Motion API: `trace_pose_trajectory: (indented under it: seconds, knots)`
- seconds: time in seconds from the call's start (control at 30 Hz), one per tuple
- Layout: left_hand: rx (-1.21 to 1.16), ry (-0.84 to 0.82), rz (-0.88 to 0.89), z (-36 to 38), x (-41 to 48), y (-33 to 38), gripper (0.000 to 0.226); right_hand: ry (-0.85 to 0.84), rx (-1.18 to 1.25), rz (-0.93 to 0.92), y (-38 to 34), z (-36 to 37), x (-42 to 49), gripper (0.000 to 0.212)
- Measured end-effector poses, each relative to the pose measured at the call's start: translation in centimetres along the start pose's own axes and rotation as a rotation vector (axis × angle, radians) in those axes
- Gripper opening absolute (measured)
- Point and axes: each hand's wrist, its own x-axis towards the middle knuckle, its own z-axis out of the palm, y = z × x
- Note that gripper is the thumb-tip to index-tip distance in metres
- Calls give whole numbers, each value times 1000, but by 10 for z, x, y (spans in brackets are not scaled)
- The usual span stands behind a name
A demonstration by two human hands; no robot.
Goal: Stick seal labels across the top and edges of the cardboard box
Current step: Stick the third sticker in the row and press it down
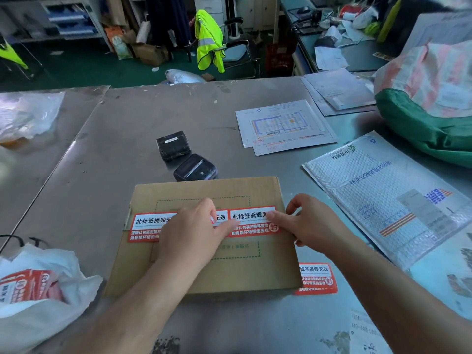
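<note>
A flat brown cardboard box [204,272] lies on the metal table in front of me. Two red-and-white seal labels run across its top: one on the left [145,227], one on the right [255,222]. My left hand [189,233] lies flat over the seam where they meet, fingers pressing down. My right hand [306,221] rests at the box's right edge, its thumb on the right label's end and its fingers curled over the edge. A third seal label [316,278] lies on the table just right of the box.
A white plastic bag [51,310] holding a stack of more seal labels [30,286] sits at the near left. Two black label printers [186,159] stand behind the box. Bubble mailers [378,198] and paper forms [283,126] cover the right side, beside a large green-rimmed sack [429,129].
</note>
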Motion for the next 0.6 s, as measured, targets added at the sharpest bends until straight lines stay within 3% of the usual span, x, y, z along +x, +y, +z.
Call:
trace_pose_trajectory:
  seconds: [0.1,0.3,0.47,0.6]
  knots:
    - [-10,132,-8,10,-5,1,45,-39,72,15,5,-1,-6,48]
    - [16,233,64,19,-9,-2,38,-86,155,-15,17,1,-23,48]
    - [-41,294,180,24,-14,-4,35,98,387,13,42,1,-35,31]
    - [-48,267,310,27,-17,-3,35,185,314,140,77,3,-34,28]
